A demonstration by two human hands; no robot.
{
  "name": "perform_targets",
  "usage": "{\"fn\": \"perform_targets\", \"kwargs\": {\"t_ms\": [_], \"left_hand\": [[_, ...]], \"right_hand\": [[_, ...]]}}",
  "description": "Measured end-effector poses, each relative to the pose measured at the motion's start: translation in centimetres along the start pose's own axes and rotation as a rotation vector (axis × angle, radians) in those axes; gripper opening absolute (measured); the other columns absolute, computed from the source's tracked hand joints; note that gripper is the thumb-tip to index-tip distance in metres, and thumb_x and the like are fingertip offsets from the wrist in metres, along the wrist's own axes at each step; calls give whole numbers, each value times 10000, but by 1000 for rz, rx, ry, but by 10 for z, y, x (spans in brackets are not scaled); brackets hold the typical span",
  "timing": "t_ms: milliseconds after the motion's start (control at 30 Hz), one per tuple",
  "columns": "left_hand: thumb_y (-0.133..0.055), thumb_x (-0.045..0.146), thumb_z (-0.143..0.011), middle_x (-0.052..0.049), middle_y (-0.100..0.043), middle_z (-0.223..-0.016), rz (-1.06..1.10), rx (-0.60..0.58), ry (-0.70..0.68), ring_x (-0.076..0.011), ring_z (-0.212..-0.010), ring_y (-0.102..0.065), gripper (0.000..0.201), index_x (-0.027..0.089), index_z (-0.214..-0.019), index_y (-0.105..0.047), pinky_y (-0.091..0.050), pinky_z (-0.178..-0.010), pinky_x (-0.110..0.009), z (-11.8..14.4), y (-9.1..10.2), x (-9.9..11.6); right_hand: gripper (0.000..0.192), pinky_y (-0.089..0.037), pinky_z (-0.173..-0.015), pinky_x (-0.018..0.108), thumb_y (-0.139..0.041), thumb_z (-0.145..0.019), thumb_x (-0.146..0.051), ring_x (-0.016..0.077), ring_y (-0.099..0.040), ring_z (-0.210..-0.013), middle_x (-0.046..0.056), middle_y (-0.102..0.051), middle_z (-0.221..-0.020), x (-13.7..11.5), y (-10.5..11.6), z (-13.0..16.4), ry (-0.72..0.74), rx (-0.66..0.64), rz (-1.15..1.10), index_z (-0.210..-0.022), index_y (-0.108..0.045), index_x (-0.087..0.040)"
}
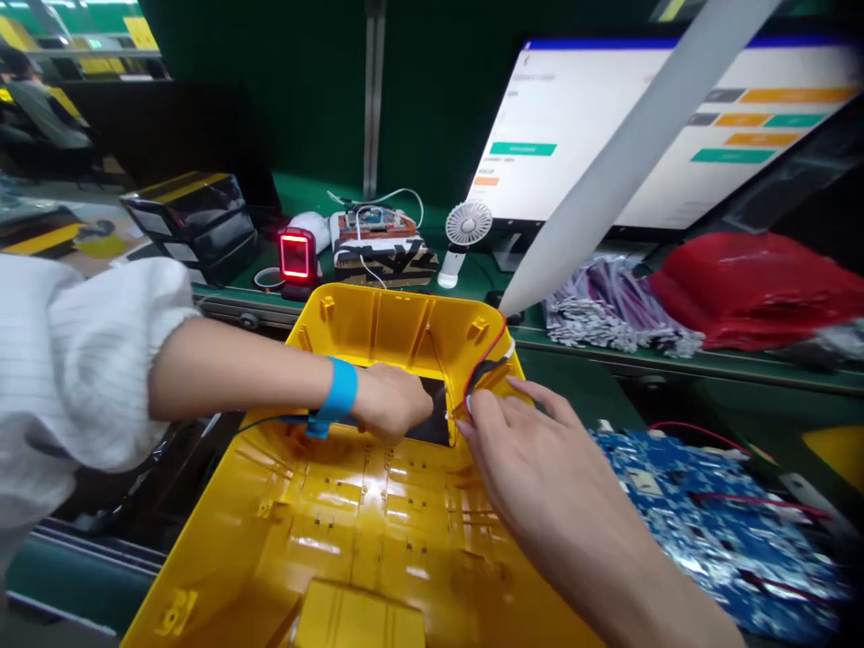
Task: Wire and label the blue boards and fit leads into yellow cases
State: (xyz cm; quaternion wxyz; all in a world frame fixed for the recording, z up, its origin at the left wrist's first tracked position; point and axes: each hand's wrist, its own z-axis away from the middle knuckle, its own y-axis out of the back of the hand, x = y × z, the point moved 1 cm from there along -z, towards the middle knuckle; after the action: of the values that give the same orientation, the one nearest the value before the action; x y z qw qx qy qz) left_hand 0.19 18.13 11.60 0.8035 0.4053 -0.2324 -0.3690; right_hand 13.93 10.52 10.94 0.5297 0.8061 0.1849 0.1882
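One yellow plastic housing (pixel 351 504), open side up, fills the near foreground; its long axis runs from 6 o'clock to 12 o'clock, away from the wearer.

One right hand (pixel 533 450), entering from 5 o'clock, rests at the housing's far right wall. Its grip is pressed together, fingertips pinching the red and black wires (pixel 487 360) that loop over the rim just toward 11 o'clock of the fingers.

One left hand (pixel 391 400), entering from 9 o'clock with one blue wrist strap (pixel 339 393) and a white sleeve (pixel 74 360), lies curled on one dark panel (pixel 436 409) inside the housing. Whether its grip closes on anything cannot be told; the fingers are hidden beneath the knuckles. The panel sits between the two hands, touching the left and just beside the right. The right hand is the nearer one to the wires.

At 3 o'clock on the table (pixel 580 378): blue circuit boards (pixel 708 504), overlapping, count unclear.

Farther, toward 1 o'clock: one heap of grey cable bundles (pixel 607 310), one red bag (pixel 756 288).

At 12 o'clock: one small white fan (pixel 465 229), one wired test box (pixel 374 243), one red-lit scanner (pixel 295 258). At 10 o'clock, one black drawer unit (pixel 195 220).

Farthest: one monitor (pixel 580 117), lit.
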Motion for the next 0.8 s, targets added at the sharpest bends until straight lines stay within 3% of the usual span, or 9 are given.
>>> {"fn": "perform_targets", "kwargs": {"t_ms": [100, 267, 467, 700, 800], "left_hand": [[-649, -13, -533, -143, -710, -852, -30, -45, -1, -271, -757, -655, 233, 159, -684, -693, -479, -616, -311, -22, -7, 3], [-690, -49, -429, -157, -712, -836, -29, -111, -11, -317, -761, -658, 272, 156, -608, -678, -502, -647, -371, -45, -20, -7], [-717, -59, -358, -70, -653, -571, 187, -49, 23, -272, -709, -627, 304, 197, -510, -655, -482, -651, -345, -53, -24, -18], [-759, -35, -355, -129, -712, -785, 37, -70, -4, -277, -691, -622, 282, 164, -520, -645, -478, -622, -361, -60, -26, -13], [-751, -25, -367, -105, -704, -725, 126, -52, 14, -259, -674, -616, 261, 172, -500, -642, -478, -647, -352, -61, -28, -15]], "right_hand": [[238, -386, -841, 430, -297, -930, -197, 208, -546, -596, 22, -543, -590, 1, -1, -1, 6, 44, 1, -728, -420, -227], [234, -380, -839, 433, -319, -899, -184, 210, -536, -603, 24, -530, -618, 2, -1, -1, -22, -23, -47, -697, -425, -235], [156, -363, -895, 428, -334, -839, -172, 185, -468, -542, -10, -458, -586, 5, -5, 3, 24, 17, -41, -700, -348, -243], [155, -345, -971, 399, -373, -786, -138, 176, -415, -532, -37, -345, -582, 8, -7, 8, 33, -11, 30, -729, -281, -247], [164, -349, -971, 400, -382, -822, -161, 176, -416, -537, -38, -341, -586, 7, -7, 7, 41, -17, 33, -730, -278, -249]]}}
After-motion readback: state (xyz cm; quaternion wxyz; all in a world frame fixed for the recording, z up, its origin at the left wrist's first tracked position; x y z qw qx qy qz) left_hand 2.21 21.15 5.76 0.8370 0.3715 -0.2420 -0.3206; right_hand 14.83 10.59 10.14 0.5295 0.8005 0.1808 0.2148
